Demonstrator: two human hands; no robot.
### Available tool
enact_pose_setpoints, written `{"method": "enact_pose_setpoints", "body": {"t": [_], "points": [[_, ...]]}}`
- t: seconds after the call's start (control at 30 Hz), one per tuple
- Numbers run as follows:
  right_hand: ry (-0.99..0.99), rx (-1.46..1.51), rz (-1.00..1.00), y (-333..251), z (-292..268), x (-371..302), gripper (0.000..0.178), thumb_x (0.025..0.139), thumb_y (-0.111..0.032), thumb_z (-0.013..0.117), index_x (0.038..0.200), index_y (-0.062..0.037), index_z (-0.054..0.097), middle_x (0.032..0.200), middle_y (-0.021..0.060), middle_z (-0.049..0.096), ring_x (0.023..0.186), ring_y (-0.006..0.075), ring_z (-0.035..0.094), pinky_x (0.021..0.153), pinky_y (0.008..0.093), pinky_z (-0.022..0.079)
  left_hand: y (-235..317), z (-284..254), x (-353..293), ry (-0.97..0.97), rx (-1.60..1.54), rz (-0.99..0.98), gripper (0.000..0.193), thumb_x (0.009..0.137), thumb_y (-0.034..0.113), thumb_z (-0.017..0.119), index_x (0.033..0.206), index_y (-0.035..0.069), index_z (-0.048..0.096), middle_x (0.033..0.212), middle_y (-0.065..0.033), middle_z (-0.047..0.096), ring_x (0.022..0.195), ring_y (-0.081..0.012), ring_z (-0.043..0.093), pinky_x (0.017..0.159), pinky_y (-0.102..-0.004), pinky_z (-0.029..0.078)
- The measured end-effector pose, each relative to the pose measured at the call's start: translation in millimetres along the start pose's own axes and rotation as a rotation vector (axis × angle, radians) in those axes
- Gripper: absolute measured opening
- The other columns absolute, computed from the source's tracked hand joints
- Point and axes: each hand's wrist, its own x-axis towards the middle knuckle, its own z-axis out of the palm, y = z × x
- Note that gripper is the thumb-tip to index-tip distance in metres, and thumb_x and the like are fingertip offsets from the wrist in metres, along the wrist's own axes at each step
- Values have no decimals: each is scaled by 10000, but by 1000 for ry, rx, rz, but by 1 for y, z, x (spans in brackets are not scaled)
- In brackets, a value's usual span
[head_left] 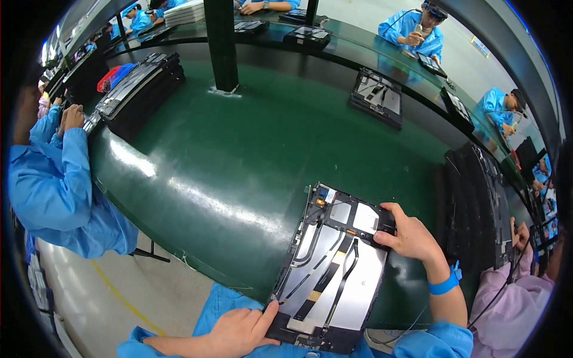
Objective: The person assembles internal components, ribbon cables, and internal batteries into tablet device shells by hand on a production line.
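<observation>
An opened tablet [352, 280] tilts up over the near edge of the green table, its inner side facing me. Silver plates, dark ribbon cables and a few orange and yellow strips show on it. My right hand [412, 235] is closed on its upper right edge, thumb on the face and index finger at the corner. At the lower left edge, my left hand [245, 327] pinches the frame with the index finger laid along the border. Fingers beneath the tablet are hidden. A blue strap [446, 283] circles my right wrist.
Tall stacks of dark tablet units stand at the right [477, 203] and far left [143, 95]. One opened unit [377, 97] lies at the back. A dark green post [222, 48] rises from the table [239, 149]. Co-workers sit close on both sides and beyond the raised shelf.
</observation>
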Motion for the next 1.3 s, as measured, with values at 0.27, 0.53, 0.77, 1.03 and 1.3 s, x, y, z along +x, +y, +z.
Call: {"method": "enact_pose_setpoints", "body": {"t": [0.27,0.53,0.77,1.03,1.3], "points": [[284,-223,-41,-19,-25,-7,356,650,-191,603,943,-46,464,633,103,541,559,228,541,534,330,410,-13,-33,19,-116,-98,-85,697,602,451,606,1079,-10,394,622,-76,467,549,-202,500,497,-288,412],[252,11,-465,-50,17,39,132,616,-101,617,707,-41,544,630,72,492,600,178,499,539,276,396,-84,-32,131,-10,-1049,-451,224,746,168,528,851,-18,460,598,-39,501,508,-83,472,426,-229,412],[84,62,-403,-50,25,50,149,647,-182,604,725,-74,537,680,69,500,658,232,519,556,321,404,-82,-31,144,-227,-1183,-551,366,755,232,545,948,-28,374,650,-72,492,551,-108,503,432,-231,442],[225,-16,-461,-50,34,41,132,681,-146,563,737,-62,477,677,88,499,619,271,517,509,358,407,-80,-29,144,-225,-1135,-546,388,736,223,575,948,-31,374,716,-89,488,558,-112,514,441,-220,448],[341,-50,-480,-50,41,41,136,668,-124,567,742,-76,464,662,72,495,568,263,523,471,356,413,-84,-35,140,-245,-1211,-551,290,746,85,556,956,-18,386,814,-71,453,616,-122,534,496,-211,464]]}}
